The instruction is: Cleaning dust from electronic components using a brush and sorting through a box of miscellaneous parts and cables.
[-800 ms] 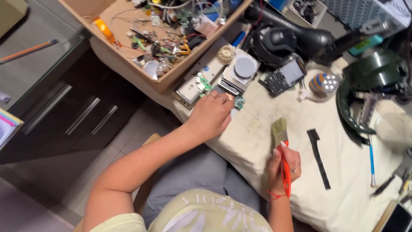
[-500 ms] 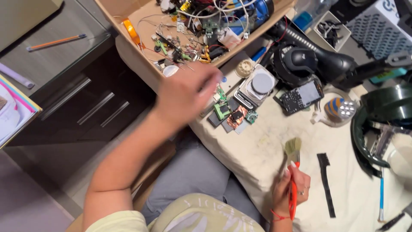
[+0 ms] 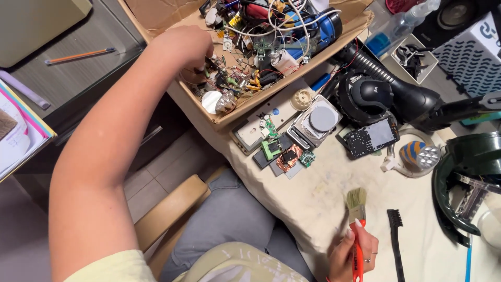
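Across cloth-covered table (image 3: 323, 209): cardboard box (image 3: 156, 15) of wires and parts, dismantled circuit boards (image 3: 284, 156), black headphones (image 3: 370, 96), black brush (image 3: 395, 240). Left hand (image 3: 182, 49) inside box, curled over small component, grip unclear. Right hand (image 3: 352, 253) closed around red-handled paintbrush (image 3: 357, 209), bristles up, well apart from box.

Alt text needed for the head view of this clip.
The person's left hand reaches into a cardboard box of wires and electronic parts, while the right hand holds a red-handled paintbrush over a cloth-covered table strewn with circuit boards.
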